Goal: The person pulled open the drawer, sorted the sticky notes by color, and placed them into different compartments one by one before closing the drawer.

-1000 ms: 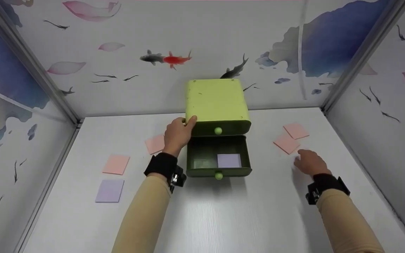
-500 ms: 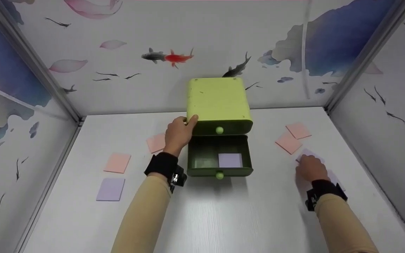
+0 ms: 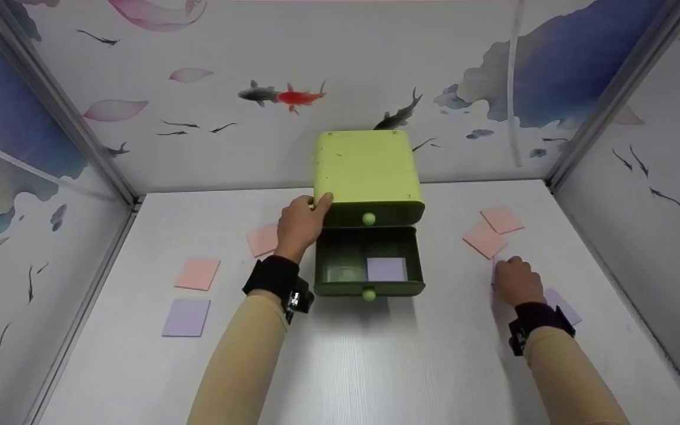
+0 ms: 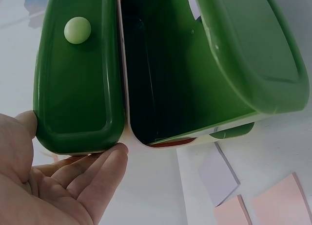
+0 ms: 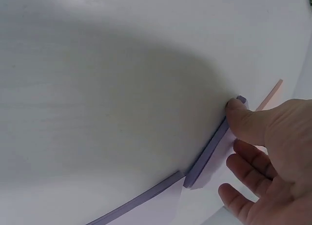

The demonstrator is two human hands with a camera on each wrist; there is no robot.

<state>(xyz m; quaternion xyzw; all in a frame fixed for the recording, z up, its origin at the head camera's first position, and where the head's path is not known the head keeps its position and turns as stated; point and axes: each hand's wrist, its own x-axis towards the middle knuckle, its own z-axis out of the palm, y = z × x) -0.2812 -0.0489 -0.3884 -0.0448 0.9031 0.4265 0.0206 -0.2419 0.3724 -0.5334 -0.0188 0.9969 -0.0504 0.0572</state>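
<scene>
Pinching a purple pad (image 5: pixel 213 160) narrowly between thumb and fingers of the right hand (image 3: pixel 519 282), on the right side of the table (image 3: pixel 399 378), but being unable to tell whether fully lifting it. Probably handling as a light, thin, fairly stiff stack of paper, not being fragile or very slippery; best taking hold by opposite edges, squeezing the sheets together. Having a 2nd purple pad (image 3: pixel 563 307) just beside it, near the right wrist, and 2 pink pads (image 3: pixel 484 239) beyond it.

Holding the left front corner of a green box (image 3: pixel 366 165) in the left hand (image 3: pixel 301 224), resting the thumb near the top. Seeing the upper drawer (image 3: pixel 340 215) closed, the lower drawer (image 3: pixel 337 289) pulled out, with a 3rd purple pad (image 3: pixel 386 270) inside.

Finding farther left a 4th purple pad (image 3: pixel 186 317) and 2 more pink pads (image 3: pixel 198 273). Counting from the head 4 purple pads, 4 pink pads, 1 box, 2 drawers, 2 knobs (image 3: pixel 369 219). Seeing 1 purple and 2 pink beside the box from the left wrist, but being unable to match these surely.
</scene>
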